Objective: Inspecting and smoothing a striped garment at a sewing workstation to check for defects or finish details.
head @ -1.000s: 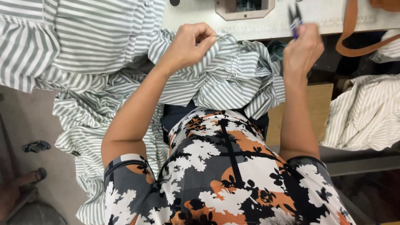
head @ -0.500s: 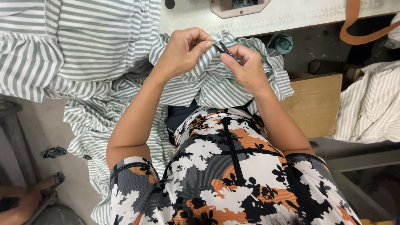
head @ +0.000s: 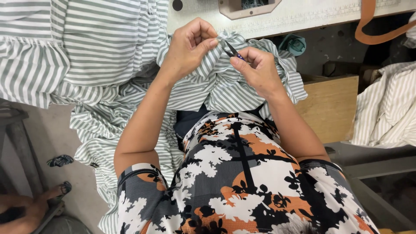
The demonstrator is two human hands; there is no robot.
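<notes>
Green-and-white striped cotton garment (head: 242,86) lies bunched across the lap and up onto the white sewing table (head: 303,17) at twelve o'clock, with more of it draped toward nine o'clock.

Left hand (head: 188,47): raised at eleven o'clock, thumb and forefinger pinched tight on a small fold of the striped cloth, other fingers curled in. Right hand (head: 258,69): just beside it at one o'clock, fingers clenched around small dark thread snips (head: 232,50) with a purple grip. The blade tips point toward the pinched fold and sit touching or nearly touching it; contact cannot be confirmed from this view. No loose thread is discernible at this size.

Surroundings: a machine cut-out (head: 247,8) in the table at twelve o'clock, an orange strap (head: 372,30) at one o'clock, a wooden box (head: 329,104) at three o'clock, another striped pile (head: 385,108) beyond it. A sandalled foot (head: 52,193) of another person shows at eight o'clock.

Risks, as judged: the blades work very close to the left fingertips, so a slip could nick skin. The cloth is gathered in layers; closing the snips too deep could cut fabric rather than thread. Slack grip on the fold would let it shift under the blades.
</notes>
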